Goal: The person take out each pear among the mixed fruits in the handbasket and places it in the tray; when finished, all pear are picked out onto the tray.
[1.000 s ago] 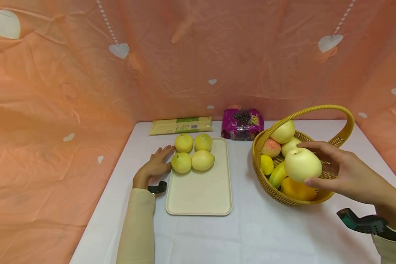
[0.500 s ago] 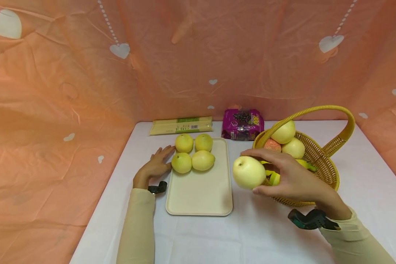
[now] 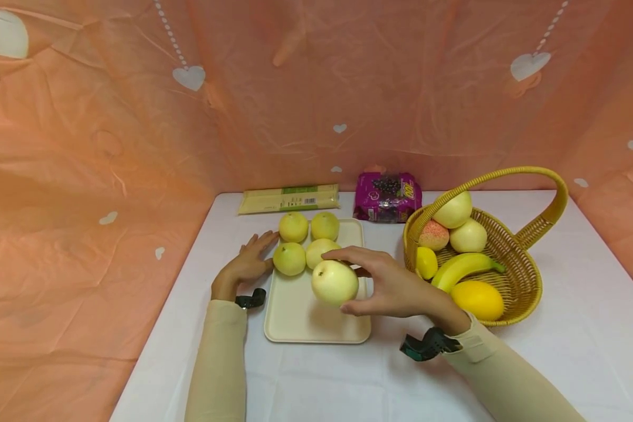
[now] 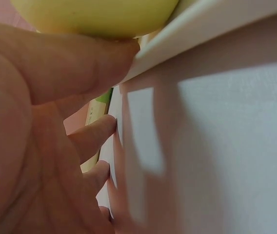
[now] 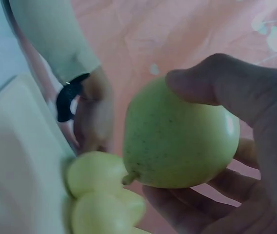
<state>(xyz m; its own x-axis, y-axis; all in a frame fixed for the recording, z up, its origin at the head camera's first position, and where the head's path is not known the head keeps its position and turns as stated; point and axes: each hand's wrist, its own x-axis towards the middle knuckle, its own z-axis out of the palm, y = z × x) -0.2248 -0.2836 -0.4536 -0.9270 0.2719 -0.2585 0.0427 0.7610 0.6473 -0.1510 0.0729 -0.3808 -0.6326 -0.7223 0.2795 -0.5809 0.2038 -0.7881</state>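
Above the cream tray (image 3: pixel 295 325), my right hand (image 3: pixel 395 287) holds a pale yellow-green pear (image 3: pixel 333 282) between thumb and curled fingers. The pear's short stem and speckled skin show in the right wrist view. Several similar pears (image 3: pixel 290 259) sit together in the tray's far left part; the held pear and my hand partly cover one of them (image 3: pixel 320 251). My left hand (image 3: pixel 249 262) lies beside the tray's left edge with its fingers spread. In the left wrist view its thumb (image 4: pixel 89 68) rests at the tray rim, just under a pear (image 4: pixel 94 14).
On the right stands a yellow wicker basket (image 3: pixel 530 287) with a tall handle, holding a banana (image 3: pixel 464 268), a yellow mango-like fruit (image 3: pixel 477 300), a lemon (image 3: pixel 426 262), a peach (image 3: pixel 434 235) and pale round fruits (image 3: pixel 468 235). Behind the tray lie a noodle packet (image 3: pixel 290 199) and a purple pack (image 3: pixel 387 196).
My right hand has carried the pear leftward from over the basket to above the tray. The left hand stays where it was.
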